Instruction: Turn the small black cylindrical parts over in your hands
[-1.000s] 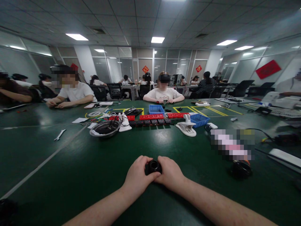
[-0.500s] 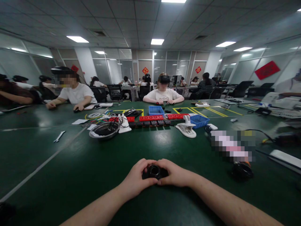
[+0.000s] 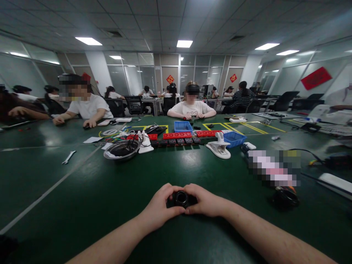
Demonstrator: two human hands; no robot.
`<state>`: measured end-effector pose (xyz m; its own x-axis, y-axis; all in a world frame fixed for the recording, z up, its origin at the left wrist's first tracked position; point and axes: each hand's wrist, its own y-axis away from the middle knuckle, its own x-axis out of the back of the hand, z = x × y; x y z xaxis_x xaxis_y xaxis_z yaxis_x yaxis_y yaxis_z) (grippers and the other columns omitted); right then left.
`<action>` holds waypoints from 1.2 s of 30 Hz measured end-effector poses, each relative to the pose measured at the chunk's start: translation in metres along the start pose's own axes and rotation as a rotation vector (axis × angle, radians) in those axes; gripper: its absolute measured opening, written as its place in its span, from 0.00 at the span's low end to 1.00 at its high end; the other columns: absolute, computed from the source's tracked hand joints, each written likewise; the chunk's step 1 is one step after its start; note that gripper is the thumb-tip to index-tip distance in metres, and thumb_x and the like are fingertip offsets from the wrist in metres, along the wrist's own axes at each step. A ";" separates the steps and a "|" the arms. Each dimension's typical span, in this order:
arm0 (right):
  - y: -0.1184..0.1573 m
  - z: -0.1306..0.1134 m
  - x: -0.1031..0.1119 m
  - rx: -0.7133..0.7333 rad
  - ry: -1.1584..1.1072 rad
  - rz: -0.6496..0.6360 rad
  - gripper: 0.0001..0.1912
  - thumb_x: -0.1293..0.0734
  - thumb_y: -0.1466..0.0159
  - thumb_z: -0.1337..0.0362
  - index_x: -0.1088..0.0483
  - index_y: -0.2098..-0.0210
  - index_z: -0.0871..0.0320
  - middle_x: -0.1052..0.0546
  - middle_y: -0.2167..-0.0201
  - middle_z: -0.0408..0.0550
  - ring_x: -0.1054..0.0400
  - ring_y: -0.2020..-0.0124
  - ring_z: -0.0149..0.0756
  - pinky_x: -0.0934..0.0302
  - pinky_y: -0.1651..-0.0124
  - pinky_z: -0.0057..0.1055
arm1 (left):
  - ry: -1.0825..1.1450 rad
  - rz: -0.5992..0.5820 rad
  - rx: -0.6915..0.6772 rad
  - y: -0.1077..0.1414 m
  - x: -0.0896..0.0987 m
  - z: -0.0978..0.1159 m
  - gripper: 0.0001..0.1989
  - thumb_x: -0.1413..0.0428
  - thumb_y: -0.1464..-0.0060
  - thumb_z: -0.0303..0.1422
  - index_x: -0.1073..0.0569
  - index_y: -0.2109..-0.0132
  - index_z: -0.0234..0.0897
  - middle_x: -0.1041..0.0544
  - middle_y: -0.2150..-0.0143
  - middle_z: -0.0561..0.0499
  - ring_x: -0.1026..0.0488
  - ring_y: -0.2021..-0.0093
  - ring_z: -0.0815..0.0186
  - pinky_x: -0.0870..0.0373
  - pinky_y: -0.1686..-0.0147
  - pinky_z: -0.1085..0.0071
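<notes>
Between my two hands, low in the middle of the view, is a small black round part with a ring-shaped opening (image 3: 181, 198); its exact kind does not show. My left hand (image 3: 162, 205) curls round its left side, thumb in front and fingers behind. From the other side my right hand (image 3: 202, 200) closes on it in the same way, and the thumb tips nearly meet at the near edge. The part is at or just above the green table (image 3: 132, 183); its underside is hidden.
Ahead lie red and black socket strips (image 3: 178, 141), a metal bowl with black cable (image 3: 122, 150), a white clip base (image 3: 219, 146) and blue trays (image 3: 233, 138). A wrench (image 3: 69, 157) is at left, a black coil (image 3: 286, 197) at right. Co-workers sit opposite.
My hands keep the same hold on the black part, with hardly any movement. The view has shifted very slightly.
</notes>
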<state>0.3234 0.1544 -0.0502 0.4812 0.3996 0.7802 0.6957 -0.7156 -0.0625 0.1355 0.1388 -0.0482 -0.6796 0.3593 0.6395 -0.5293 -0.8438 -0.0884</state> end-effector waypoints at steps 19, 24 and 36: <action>-0.010 -0.013 -0.023 -0.288 0.307 0.272 0.18 0.33 0.56 0.55 0.40 0.73 0.59 0.34 0.74 0.44 0.41 0.72 0.34 0.49 0.71 0.28 | -0.020 0.287 0.126 -0.002 -0.014 0.006 0.17 0.42 0.61 0.35 0.33 0.62 0.37 0.35 0.65 0.51 0.37 0.66 0.64 0.39 0.67 0.69; -0.002 -0.015 -0.016 -0.130 0.184 0.243 0.25 0.32 0.55 0.53 0.38 0.62 0.59 0.32 0.66 0.47 0.39 0.65 0.38 0.46 0.63 0.32 | 0.026 0.168 0.048 -0.002 -0.006 0.001 0.17 0.42 0.60 0.34 0.33 0.59 0.39 0.35 0.65 0.52 0.37 0.66 0.66 0.39 0.68 0.72; 0.003 -0.004 0.002 0.013 0.034 0.019 0.17 0.32 0.52 0.61 0.34 0.63 0.60 0.32 0.66 0.45 0.40 0.64 0.35 0.45 0.61 0.30 | 0.071 -0.003 0.003 0.000 0.006 0.003 0.19 0.43 0.59 0.32 0.33 0.56 0.43 0.37 0.65 0.54 0.38 0.67 0.67 0.42 0.68 0.74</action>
<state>0.3242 0.1507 -0.0459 0.4759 0.3661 0.7997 0.6935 -0.7154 -0.0852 0.1331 0.1397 -0.0424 -0.7124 0.3897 0.5837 -0.5302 -0.8438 -0.0837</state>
